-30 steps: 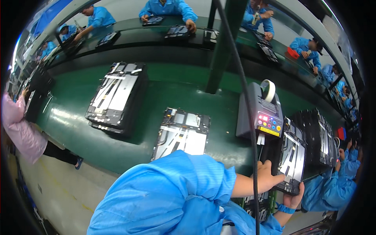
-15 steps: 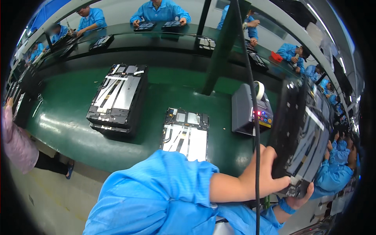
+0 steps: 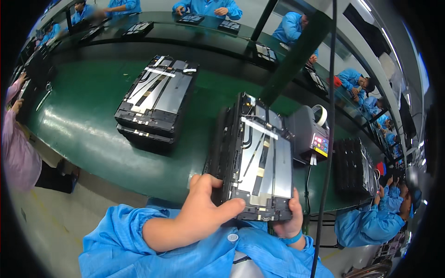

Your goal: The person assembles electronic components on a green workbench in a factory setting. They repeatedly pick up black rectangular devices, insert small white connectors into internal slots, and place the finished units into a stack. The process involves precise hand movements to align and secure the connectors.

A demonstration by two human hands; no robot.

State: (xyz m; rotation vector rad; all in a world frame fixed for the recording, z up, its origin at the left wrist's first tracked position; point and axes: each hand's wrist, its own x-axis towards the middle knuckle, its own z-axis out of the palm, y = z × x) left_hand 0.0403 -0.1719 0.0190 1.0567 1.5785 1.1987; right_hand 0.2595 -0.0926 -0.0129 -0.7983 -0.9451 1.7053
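Stack of blk panels (image 3: 267,162) is being held over the desk's (image 3: 83,120) near edge, in front of the chest; can't tell if it's touching. L hand (image 3: 197,213) is gripping the near-left corner, thumb on top; R hand (image 3: 291,222) is clasping near-right, fingers partly hidden. Even pressure's prob. best, edges flush, no slipping. Long axis is running away from the body, white strip (image 3: 259,128) marking the far end. Another stack (image 3: 157,99) is standing L, grey tape dispenser (image 3: 301,134) R.

Panel stack (image 3: 262,160) farther left; (past dispenser (image 3: 303,129))
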